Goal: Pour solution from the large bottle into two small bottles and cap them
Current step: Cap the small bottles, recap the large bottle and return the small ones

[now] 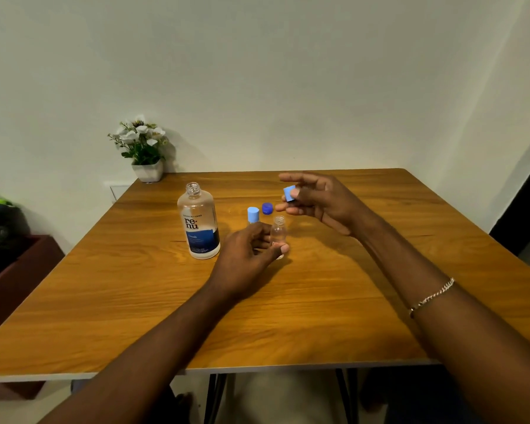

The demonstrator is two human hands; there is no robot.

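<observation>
The large clear bottle (200, 223) with a blue label stands uncapped on the wooden table (318, 316), left of centre. Its dark blue cap (267, 208) lies on the table behind the small bottles. My left hand (248, 258) grips the base of an uncapped small clear bottle (278, 230), which stands upright. Just behind my left fingers is a second small bottle wearing a light blue cap (253, 214); its body is mostly hidden. My right hand (315, 201) hovers above and right of the open small bottle, pinching a light blue cap (289, 193) between thumb and fingers.
A small white pot of white flowers (144, 148) sits at the table's far left corner against the wall. A dark red cabinet (16, 280) with cloth items stands left of the table. A bracelet (432, 296) circles my right wrist.
</observation>
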